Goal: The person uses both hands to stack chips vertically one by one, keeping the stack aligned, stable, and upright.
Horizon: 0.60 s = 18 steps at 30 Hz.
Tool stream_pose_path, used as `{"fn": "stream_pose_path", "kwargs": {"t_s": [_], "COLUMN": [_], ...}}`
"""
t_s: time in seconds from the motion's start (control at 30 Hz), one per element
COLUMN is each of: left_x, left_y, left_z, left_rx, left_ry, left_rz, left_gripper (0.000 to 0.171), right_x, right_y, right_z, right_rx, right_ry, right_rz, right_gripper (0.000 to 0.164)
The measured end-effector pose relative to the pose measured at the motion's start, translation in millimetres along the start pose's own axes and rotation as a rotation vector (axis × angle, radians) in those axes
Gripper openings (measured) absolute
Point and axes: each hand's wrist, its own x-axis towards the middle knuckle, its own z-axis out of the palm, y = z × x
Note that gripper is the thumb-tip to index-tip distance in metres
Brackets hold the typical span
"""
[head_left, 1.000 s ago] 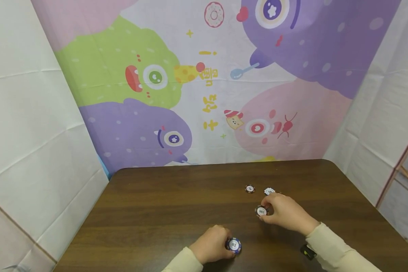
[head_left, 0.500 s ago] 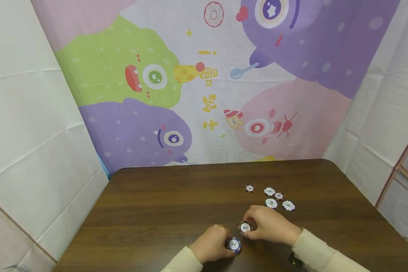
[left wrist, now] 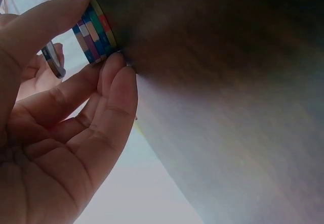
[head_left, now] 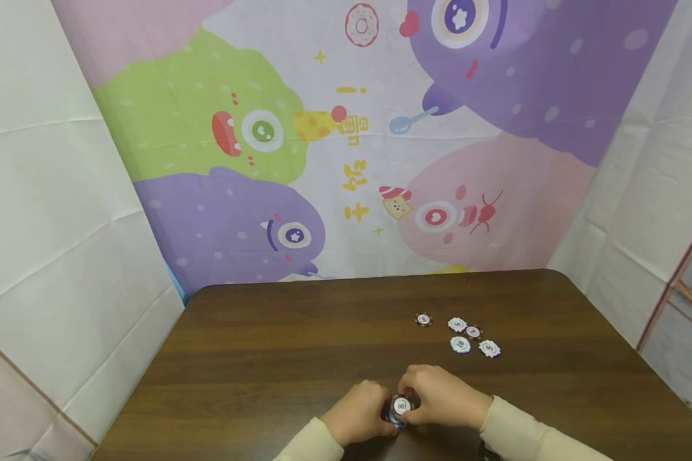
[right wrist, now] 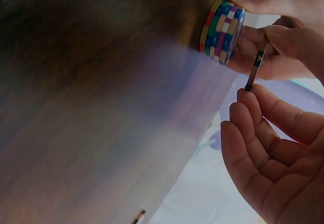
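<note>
Near the front of the brown table (head_left: 254, 358), my left hand (head_left: 359, 413) grips a short stack of poker chips (right wrist: 221, 31) between thumb and fingers. The stack's edges show blue, purple, green and red bands, and it sits on the tabletop. My right hand (head_left: 445, 398) pinches a single dark-edged poker chip (head_left: 402, 406) with a white centre marked 100. In the right wrist view that chip is held just above the stack, with a gap between them. From the head view it covers most of the blue chip on top.
Farther back on the right lie several loose poker chips: a dark one (head_left: 423, 319) by itself, a white 5 (head_left: 457, 324) against another dark one (head_left: 473, 331), a white 10 (head_left: 460, 344) and a second white 5 (head_left: 489, 348). A cartoon-printed cloth (head_left: 369, 153) hangs behind the table.
My right hand has carried the 100 chip left and toward me, from beside the loose chips to over the stack. The left hand has stayed in place, gripping the stack.
</note>
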Motion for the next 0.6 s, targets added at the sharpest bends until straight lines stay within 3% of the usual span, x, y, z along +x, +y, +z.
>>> {"fn": "stream_pose_path", "kwargs": {"t_s": [0.6], "left_x": [-0.6], "left_y": [0.1], "left_z": [-0.6], "left_rx": [-0.034], "left_ry": [-0.014], "left_rz": [0.008], "left_gripper": [0.022], "right_x": [4.9], "right_y": [-5.4], "right_z": [10.8], "right_rx": [0.01], "right_ry": [-0.012], "right_rz": [-0.026], "right_gripper": [0.025]}}
